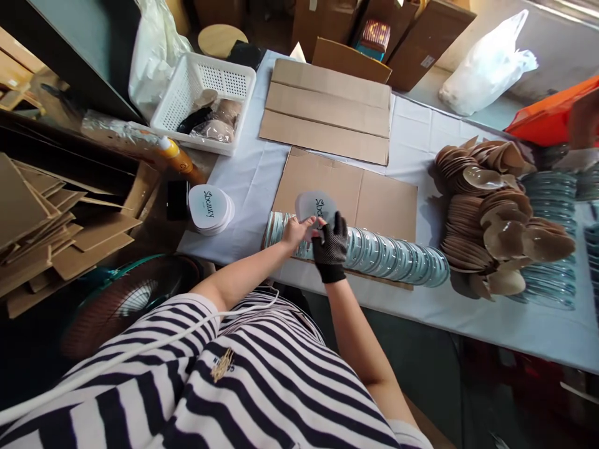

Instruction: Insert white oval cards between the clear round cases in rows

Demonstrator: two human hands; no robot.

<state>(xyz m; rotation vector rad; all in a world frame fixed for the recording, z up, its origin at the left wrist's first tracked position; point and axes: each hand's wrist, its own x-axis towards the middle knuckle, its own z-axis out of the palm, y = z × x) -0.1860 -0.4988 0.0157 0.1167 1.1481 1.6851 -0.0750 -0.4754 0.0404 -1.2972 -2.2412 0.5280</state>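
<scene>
My bare left hand [296, 233] and my right hand [331, 243], in a black fingerless glove, meet over the table's front edge. Between them they hold a white rounded card [306, 206] with dark lettering, its lower edge covered by my fingers. Thumb and fingers of both hands are closed at that edge. Directly below and to the right runs a long row of nested clear plastic shells [397, 254], lying on a flat cardboard sheet [388, 199]. A stack of similar printed cards [209, 209] sits at the table's left corner.
Tan cup-shaped pads [468, 227] are heaped at right, beside more clear shells [550, 249]. Folded cardboard [327, 112] lies at the back. A white basket [243, 93] holds pads and bags. A fan [126, 305] stands lower left. Another person's arm [584, 128] shows far right.
</scene>
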